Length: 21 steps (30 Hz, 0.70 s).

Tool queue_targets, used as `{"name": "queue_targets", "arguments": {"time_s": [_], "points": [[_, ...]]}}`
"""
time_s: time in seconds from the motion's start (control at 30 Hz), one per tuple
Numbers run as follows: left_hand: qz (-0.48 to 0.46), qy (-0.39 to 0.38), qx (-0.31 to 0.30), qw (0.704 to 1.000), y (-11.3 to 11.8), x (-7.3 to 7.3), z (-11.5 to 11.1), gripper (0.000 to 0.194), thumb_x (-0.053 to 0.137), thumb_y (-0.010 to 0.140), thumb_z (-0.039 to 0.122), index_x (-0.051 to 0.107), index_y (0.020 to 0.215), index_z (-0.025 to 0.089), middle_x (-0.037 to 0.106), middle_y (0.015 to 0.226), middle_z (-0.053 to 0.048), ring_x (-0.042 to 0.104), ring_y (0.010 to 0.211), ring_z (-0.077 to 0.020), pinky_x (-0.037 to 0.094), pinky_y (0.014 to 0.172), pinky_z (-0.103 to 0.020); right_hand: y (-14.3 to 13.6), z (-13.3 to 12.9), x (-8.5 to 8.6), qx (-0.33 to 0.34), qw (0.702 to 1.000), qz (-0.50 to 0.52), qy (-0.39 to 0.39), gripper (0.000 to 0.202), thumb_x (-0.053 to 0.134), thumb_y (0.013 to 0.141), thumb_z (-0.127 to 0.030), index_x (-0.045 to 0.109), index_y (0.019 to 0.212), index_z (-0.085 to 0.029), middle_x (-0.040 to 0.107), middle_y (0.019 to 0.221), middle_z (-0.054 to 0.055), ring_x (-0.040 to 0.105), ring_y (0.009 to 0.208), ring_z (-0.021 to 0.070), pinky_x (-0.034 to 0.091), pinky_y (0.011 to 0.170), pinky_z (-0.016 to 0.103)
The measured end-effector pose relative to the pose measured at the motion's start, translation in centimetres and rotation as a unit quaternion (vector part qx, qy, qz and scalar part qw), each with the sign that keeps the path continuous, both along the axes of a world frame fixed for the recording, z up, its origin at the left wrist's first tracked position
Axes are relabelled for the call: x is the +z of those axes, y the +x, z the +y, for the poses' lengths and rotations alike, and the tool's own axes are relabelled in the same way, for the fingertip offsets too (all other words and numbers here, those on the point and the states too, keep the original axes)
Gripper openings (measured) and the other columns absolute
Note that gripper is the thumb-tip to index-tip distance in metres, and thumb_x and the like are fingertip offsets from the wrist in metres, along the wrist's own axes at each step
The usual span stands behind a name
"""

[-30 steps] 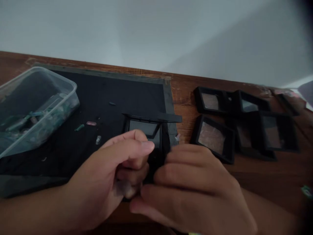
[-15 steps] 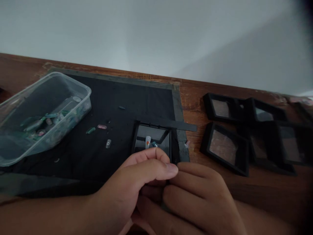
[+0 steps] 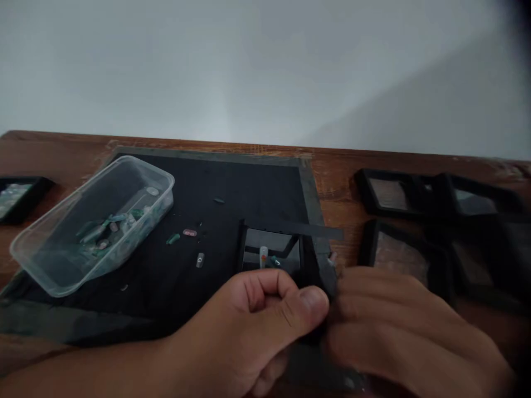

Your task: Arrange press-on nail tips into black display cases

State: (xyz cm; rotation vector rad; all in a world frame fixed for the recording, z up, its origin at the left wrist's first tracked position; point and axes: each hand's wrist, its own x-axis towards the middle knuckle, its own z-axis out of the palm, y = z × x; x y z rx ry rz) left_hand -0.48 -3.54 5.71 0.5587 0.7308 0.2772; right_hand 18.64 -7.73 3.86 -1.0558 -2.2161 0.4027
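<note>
Just on the near side of the square black frame with a glossy pane [image 3: 290, 243], left hand [image 3: 249, 331] curled, thumb pressed onto index finger; anything pinched between, impossible to tell. Off the frame's near right corner, right hand [image 3: 406, 326], blurred, fingers bunched, tips hidden, grip unreadable. Along the frame's far edge, flat black strip [image 3: 321, 230], long axis left to right, end jutting past the right corner. Up on the pane, slim whitish translucent piece with an orange spot [image 3: 263, 257], long axis near to far! Right of that, small teal piece [image 3: 275, 261], slanting. Well left of the frame, clear plastic tub [image 3: 37, 262], lengthwise from near left to far right.
</note>
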Motion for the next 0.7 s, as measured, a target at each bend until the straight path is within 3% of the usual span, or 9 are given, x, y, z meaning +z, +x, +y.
{"name": "queue_targets", "arguments": {"time_s": [0.03,0.13,0.2,0.23,0.3,0.37,0.43,0.53,0.7], "points": [[0.001,0.017,0.001,1.000,-0.2,0.3,0.2,0.061,0.092,0.075,0.059,0.044,0.069,0.021,0.035,0.048,0.013,0.019,0.041,-0.0022,0.012,0.037,-0.017,0.2,0.7,0.5,0.032,0.999,0.016,-0.012,0.033,0.050,0.107,-0.034,0.068,0.081,-0.026,0.063,0.059,-0.002,0.059,0.051,0.0143,0.044,0.052,0.034],[0.018,0.045,-0.025,0.999,-0.7,1.5,0.8,0.064,0.101,0.066,0.036,0.040,0.064,0.019,0.037,0.052,0.012,0.020,0.047,-0.0021,0.015,0.042,-0.017,0.6,2.3,1.2,0.043,0.998,-0.027,-0.037,0.030,0.049,0.106,-0.022,0.065,0.080,-0.023,0.065,0.063,-0.003,0.055,0.050,0.0107,0.035,0.047,0.032],[0.075,0.097,-0.054,0.991,-1.1,1.9,1.2,0.060,0.098,0.070,0.034,0.040,0.065,0.020,0.038,0.053,0.011,0.022,0.049,-0.0043,0.020,0.044,-0.019,0.7,2.8,0.9,0.037,0.995,-0.067,-0.060,0.029,0.051,0.103,-0.018,0.064,0.077,-0.022,0.066,0.064,-0.003,0.056,0.049,0.0101,0.033,0.047,0.029],[0.125,0.159,-0.067,0.977,-1.3,1.9,1.4,0.056,0.095,0.073,0.036,0.042,0.066,0.021,0.039,0.054,0.011,0.025,0.050,-0.0058,0.021,0.045,-0.021,0.8,2.9,0.6,0.030,0.994,-0.076,-0.067,0.026,0.053,0.101,-0.016,0.066,0.080,-0.022,0.068,0.065,-0.003,0.058,0.050,0.0104,0.034,0.048,0.028],[0.252,0.336,-0.093,0.903,-1.8,1.6,1.8,0.042,0.088,0.080,0.040,0.052,0.069,0.021,0.042,0.055,0.008,0.031,0.052,-0.0090,0.021,0.049,-0.025,0.9,2.9,-0.1,0.006,0.994,-0.080,-0.071,0.020,0.055,0.099,-0.013,0.071,0.093,-0.023,0.075,0.074,-0.003,0.067,0.058,0.0121,0.040,0.054,0.026],[0.363,0.491,-0.101,0.786,-2.1,1.1,2.3,0.025,0.080,0.086,0.038,0.063,0.077,0.023,0.041,0.054,0.008,0.033,0.052,-0.0109,0.022,0.053,-0.028,0.9,2.9,-0.6,-0.034,0.994,-0.081,-0.072,0.022,0.057,0.098,-0.011,0.073,0.106,-0.025,0.079,0.082,-0.003,0.073,0.065,0.0136,0.044,0.057,0.026],[0.414,0.562,-0.108,0.707,-2.3,0.6,2.8,0.013,0.077,0.088,0.037,0.071,0.087,0.025,0.039,0.054,0.008,0.035,0.050,-0.0120,0.025,0.056,-0.029,1.0,3.1,-0.8,-0.081,0.990,-0.086,-0.079,0.024,0.061,0.096,-0.012,0.073,0.111,-0.025,0.078,0.077,-0.004,0.071,0.060,0.0135,0.043,0.055,0.025],[0.429,0.576,-0.130,0.684,-2.4,0.3,3.4,0.018,0.074,0.090,0.040,0.078,0.103,0.028,0.043,0.054,0.007,0.041,0.049,-0.0141,0.027,0.055,-0.029,0.9,3.4,-0.7,-0.111,0.982,-0.096,-0.118,0.022,0.068,0.094,-0.016,0.074,0.113,-0.024,0.069,0.065,-0.007,0.063,0.051,0.0120,0.037,0.049,0.024],[0.458,0.576,-0.166,0.657,-2.2,0.2,3.9,0.043,0.065,0.099,0.046,0.076,0.137,0.031,0.050,0.057,0.005,0.048,0.052,-0.0174,0.028,0.054,-0.030,0.9,3.7,-0.4,-0.100,0.980,-0.094,-0.147,0.031,0.076,0.091,-0.019,0.074,0.121,-0.023,0.064,0.065,-0.008,0.060,0.052,0.0117,0.036,0.050,0.023]]}}
